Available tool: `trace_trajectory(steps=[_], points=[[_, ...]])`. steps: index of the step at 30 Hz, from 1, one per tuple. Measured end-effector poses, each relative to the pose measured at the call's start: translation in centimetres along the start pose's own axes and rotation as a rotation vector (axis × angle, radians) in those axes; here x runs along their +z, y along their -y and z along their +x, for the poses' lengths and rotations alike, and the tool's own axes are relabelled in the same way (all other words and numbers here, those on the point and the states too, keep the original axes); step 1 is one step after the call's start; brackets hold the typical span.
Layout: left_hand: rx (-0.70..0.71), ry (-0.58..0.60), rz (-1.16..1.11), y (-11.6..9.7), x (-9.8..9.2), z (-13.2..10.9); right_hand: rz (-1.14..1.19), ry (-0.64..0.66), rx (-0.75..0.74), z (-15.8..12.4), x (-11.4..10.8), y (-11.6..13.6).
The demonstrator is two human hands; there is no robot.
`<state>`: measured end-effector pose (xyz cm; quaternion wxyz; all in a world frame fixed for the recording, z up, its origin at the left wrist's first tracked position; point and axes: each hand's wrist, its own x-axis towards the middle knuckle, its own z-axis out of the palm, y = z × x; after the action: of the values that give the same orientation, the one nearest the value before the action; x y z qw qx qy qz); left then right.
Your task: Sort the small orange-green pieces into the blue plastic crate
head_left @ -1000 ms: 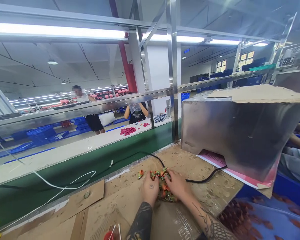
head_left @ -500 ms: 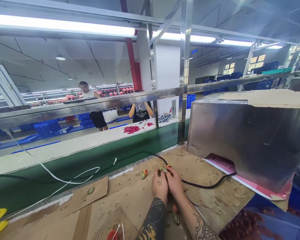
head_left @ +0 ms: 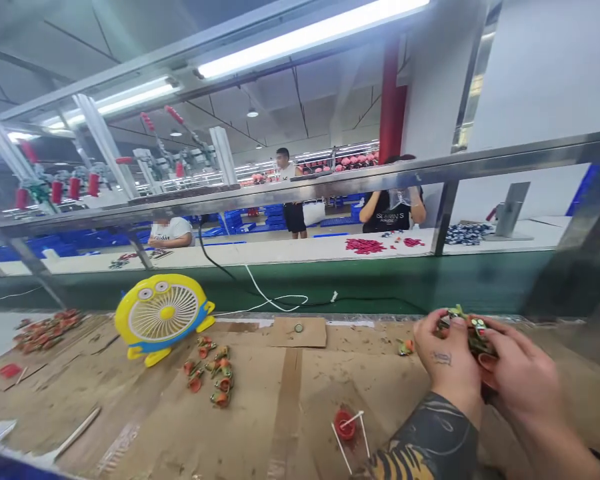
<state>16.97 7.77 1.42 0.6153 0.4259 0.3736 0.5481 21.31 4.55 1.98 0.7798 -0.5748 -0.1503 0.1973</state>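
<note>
1. Nearest the camera, a tattooed left forearm (head_left: pixel 430 440) leads up to the left hand (head_left: pixel 447 363). The right hand (head_left: pixel 517 373) is just beside it, at the right of the view.
2. Both hands are curled, and their fingers pinch a bunch of small green-and-orange plastic pieces (head_left: pixel 473 331) from either side. The bunch is over the far right part of the brown cardboard-covered worktable (head_left: pixel 280 427).
3. A small red round cap with thin white sticks (head_left: pixel 345 425) lies on the cardboard, left of the forearm.
4. One loose orange-and-green piece (head_left: pixel 406 347) lies near the left hand. A scattered cluster of similar pieces (head_left: pixel 214 373) lies well to the left.
5. A round yellow plastic desk fan (head_left: pixel 163 317) stands behind that cluster.
6. Past the table edge runs a dark green conveyor belt (head_left: pixel 405 283), with a looped white cable (head_left: pixel 275 301) on it.
7. Across the belt, a heap of small red parts (head_left: pixel 364 245) lies on a white table, and a person in a black shirt (head_left: pixel 393 212) stands behind it.
</note>
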Motion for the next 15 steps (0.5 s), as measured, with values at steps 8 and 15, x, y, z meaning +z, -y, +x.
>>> trace_trajectory(steps=[8, 15], points=[[0.230, -0.170, -0.233, -10.9, -15.1, 4.2, 0.047, 0.442, -0.072, -11.1, 15.1, 1.9], [0.261, -0.525, -0.300, -16.1, -35.7, 4.6, 0.102, 0.894, 0.044, -26.4, 28.1, -5.3]])
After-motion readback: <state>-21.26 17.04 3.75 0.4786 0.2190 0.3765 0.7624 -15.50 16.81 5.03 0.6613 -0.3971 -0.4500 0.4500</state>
